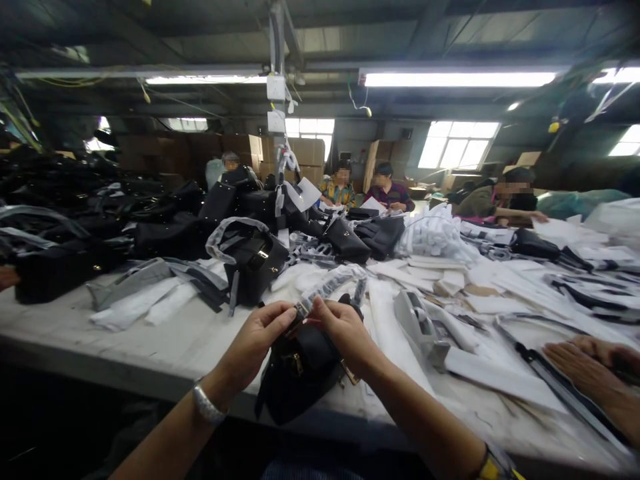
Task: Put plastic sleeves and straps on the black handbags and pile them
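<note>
A small black handbag (pixel 300 370) rests at the near edge of the white table (pixel 165 340), partly hanging over it. Its handle is wrapped in clear plastic wrap (pixel 330 283) that rises to the right. My left hand (pixel 260 333) pinches the lower end of the wrapped handle from the left. My right hand (pixel 340 327) pinches the same spot from the right, its fingertips meeting those of the left. Both hands are closed on the handle, just above the bag's gold clasp.
Black bags (pixel 255 260) with wrapped handles stand behind, and a big heap of black bags (pixel 65 220) fills the left. White paper strips and sheets (pixel 450 280) cover the right. A co-worker's hand (pixel 595 370) lies at the right edge; several people sit at the far side.
</note>
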A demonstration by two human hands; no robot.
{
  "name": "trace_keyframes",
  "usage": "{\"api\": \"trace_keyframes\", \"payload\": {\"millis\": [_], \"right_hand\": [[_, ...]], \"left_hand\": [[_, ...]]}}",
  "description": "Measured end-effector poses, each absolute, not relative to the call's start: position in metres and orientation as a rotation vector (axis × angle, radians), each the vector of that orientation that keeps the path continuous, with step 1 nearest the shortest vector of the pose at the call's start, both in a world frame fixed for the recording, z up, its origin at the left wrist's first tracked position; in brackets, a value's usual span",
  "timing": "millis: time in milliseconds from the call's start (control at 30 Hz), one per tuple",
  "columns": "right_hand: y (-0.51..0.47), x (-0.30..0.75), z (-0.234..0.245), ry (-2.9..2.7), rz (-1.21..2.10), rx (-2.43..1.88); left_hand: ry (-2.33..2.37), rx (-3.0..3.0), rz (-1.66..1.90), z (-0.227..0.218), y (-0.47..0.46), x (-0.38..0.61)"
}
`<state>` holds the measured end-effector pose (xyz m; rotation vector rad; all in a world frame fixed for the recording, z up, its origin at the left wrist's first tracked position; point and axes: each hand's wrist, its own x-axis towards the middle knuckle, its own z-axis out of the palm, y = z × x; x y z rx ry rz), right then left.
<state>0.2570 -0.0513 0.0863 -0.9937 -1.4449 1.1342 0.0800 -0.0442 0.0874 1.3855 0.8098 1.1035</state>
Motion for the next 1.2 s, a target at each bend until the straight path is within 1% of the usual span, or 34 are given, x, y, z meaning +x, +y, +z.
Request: {"api": "trace_keyframes", "payload": {"millis": [167, 300, 567, 733, 833, 933, 1100, 1200], "right_hand": [[-0.047, 0.246, 0.098, -1.086, 1.367, -0.920], [-0.054, 0.245, 0.107, -0.935, 1.432, -0.870], [-0.078, 0.239, 0.104, -1.019, 1.337, -0.936], [-0.082, 0.237, 0.092, -1.124, 1.276, -1.007], [-0.084, 0.232, 0.085, -1.202, 1.196, -1.036], [-0.088, 0.224, 0.081, -1.303, 1.127, -0.967], [-0.090, 0.207, 0.065, -1.310, 1.139, -0.883], [-0.086, 0.198, 0.055, -1.339, 1.167, -0.886]], "left_hand": [[0.804, 1.489, 1.068, 0.094, -0.048, 0.075], [0.835, 1.533, 1.046, 0.097, -0.050, 0.074], [0.945, 1.637, 1.157, 0.089, -0.051, 0.080], [0.888, 1.622, 1.201, 0.084, -0.055, 0.082], [0.856, 1.522, 1.341, 0.074, -0.054, 0.085], [0.852, 1.431, 1.471, 0.069, -0.053, 0.087], [0.897, 1.483, 1.472, 0.076, -0.052, 0.091], [0.859, 1.321, 1.407, 0.083, -0.049, 0.096]]}}
